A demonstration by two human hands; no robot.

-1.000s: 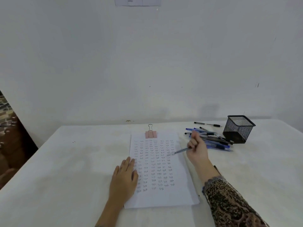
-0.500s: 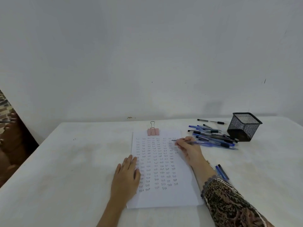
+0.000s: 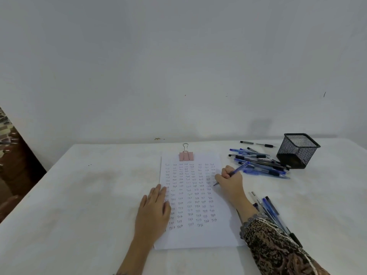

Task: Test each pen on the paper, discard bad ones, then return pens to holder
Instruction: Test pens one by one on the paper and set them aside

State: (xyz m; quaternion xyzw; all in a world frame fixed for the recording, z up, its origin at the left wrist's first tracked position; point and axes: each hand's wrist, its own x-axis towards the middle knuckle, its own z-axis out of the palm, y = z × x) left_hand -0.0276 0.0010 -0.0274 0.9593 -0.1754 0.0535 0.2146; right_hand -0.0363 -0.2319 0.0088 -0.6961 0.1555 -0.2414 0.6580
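Work at a white table (image 3: 79, 195): gripping a blue translucent ballpoint pen (image 3: 239, 169) in the curled right hand (image 3: 230, 180), tip resting at the right side of a white paper sheet (image 3: 198, 235) filled with handwritten rows of "Test"; pressing the sheet's left edge with the flat left hand (image 3: 154, 211), fingers straight and together. Clamping the far edge, a pink binder clip (image 3: 186, 156). Lying far right, a loose pile of blue and black pens (image 3: 262, 165), just beside a black mesh square holder (image 3: 296, 150). Lying near right beside the patterned sleeve (image 3: 274, 247), a few more pens (image 3: 272, 211).
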